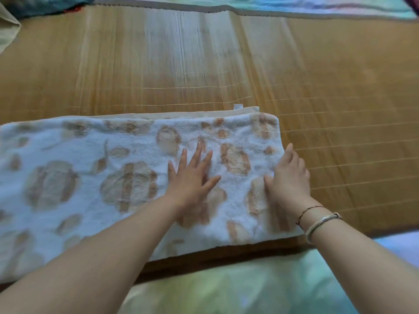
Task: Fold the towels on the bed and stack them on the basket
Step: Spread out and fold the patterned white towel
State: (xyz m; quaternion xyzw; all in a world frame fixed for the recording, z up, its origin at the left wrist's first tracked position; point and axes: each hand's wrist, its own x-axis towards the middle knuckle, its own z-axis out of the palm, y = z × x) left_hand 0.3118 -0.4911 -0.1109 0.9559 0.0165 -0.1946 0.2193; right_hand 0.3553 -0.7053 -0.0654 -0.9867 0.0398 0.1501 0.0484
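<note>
One towel: a white towel point(95, 177) with tan blotches lies folded lengthwise on the mat point(204, 71), its long side running left to right; its left end is cut off by the frame edge.
Tag: a small white tag point(238, 106) pokes out at the far edge, near the right corner.
Under layer: a plain cream strip shows along the far edge, the rest hidden beneath the top layer.
Left hand: the left hand point(192, 175) lies flat on the towel, fingers straight and spread apart, palm down.
Right hand: the right hand point(289, 177) sits at the towel's right end, thumb on top, fingers bent over the edge; it seems to be pinching the fabric, though the fingertips are hidden.
Wrist: a thin cord and a pale bangle point(319, 225) ring the right wrist.
Bedding: blurred pastel sheet point(238, 288) below the mat, more of it along the top; a dark cushion corner point(45, 5) is cut off top left.
</note>
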